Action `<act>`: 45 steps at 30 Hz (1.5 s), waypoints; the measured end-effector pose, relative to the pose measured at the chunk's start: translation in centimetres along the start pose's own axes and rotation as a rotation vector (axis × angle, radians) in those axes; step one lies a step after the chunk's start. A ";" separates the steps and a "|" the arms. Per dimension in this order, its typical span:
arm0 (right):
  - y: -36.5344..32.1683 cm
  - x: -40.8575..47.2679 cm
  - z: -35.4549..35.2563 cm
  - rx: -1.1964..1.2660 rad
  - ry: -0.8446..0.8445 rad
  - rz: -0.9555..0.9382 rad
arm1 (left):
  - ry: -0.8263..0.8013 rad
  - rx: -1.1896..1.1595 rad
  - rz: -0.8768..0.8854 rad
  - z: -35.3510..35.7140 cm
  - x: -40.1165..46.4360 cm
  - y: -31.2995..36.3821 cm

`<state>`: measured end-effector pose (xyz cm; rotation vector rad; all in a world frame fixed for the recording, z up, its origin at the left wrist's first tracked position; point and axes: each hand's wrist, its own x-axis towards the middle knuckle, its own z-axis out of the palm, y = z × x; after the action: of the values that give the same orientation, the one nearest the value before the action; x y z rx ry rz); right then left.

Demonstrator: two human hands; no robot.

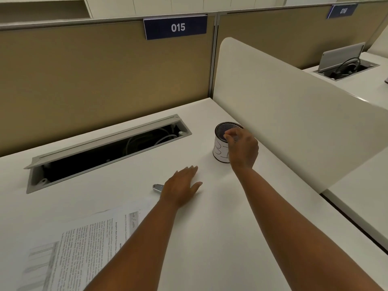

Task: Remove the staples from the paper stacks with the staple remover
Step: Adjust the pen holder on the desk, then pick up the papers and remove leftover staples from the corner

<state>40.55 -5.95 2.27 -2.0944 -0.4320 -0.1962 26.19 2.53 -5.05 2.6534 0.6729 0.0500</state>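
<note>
A printed paper stack (pixel 84 246) lies at the desk's near left. A small silver staple remover (pixel 157 187) rests on the desk just beyond it, partly hidden by my left hand (pixel 181 187). That hand lies flat, palm down, fingers stretched out, its edge over the remover. My right hand (pixel 243 150) hovers over a black mesh cup (pixel 220 151) wrapped in a white hand-lettered label. Its fingertips are pinched together above the cup's opening. Anything between them is too small to see.
The white desk (pixel 220 238) has an open cable tray (pixel 105 152) with wires at the back left. A tan partition with a "015" sign (pixel 176 27) closes the back. A white divider panel (pixel 283 114) stands right behind the cup.
</note>
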 end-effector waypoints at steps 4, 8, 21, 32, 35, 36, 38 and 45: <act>-1.0 -4.4 0.6 0.096 -0.047 -0.077 | 0.202 -0.039 -0.002 -1.0 -2.8 -2.0; -2.2 -9.7 1.5 0.148 -0.169 -0.096 | 0.248 -0.010 -0.123 -2.7 -6.2 -5.4; -3.9 -22.3 2.6 -0.295 -0.884 -0.052 | 0.197 0.192 -0.681 -5.0 -21.0 -11.6; -6.8 -25.9 3.4 -0.362 -0.851 0.006 | -0.074 0.208 -0.644 -5.2 -22.3 -12.2; -7.3 -25.8 4.1 -0.302 -0.867 0.171 | -0.104 0.195 -0.650 -5.2 -22.3 -12.2; -7.4 -25.9 4.4 -0.272 -0.894 0.223 | -0.105 0.183 -0.656 -5.1 -22.3 -12.2; -7.6 -26.0 4.8 -0.205 -0.930 0.307 | -0.100 0.170 -0.659 -5.0 -22.5 -12.0; -7.7 -24.1 4.7 -0.048 -0.844 0.451 | -0.090 0.173 -0.663 -4.9 -22.8 -12.1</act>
<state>15.23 -3.67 -1.53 -2.1839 -0.4220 0.9746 -0.04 3.48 -3.84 2.4280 1.5382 -0.3223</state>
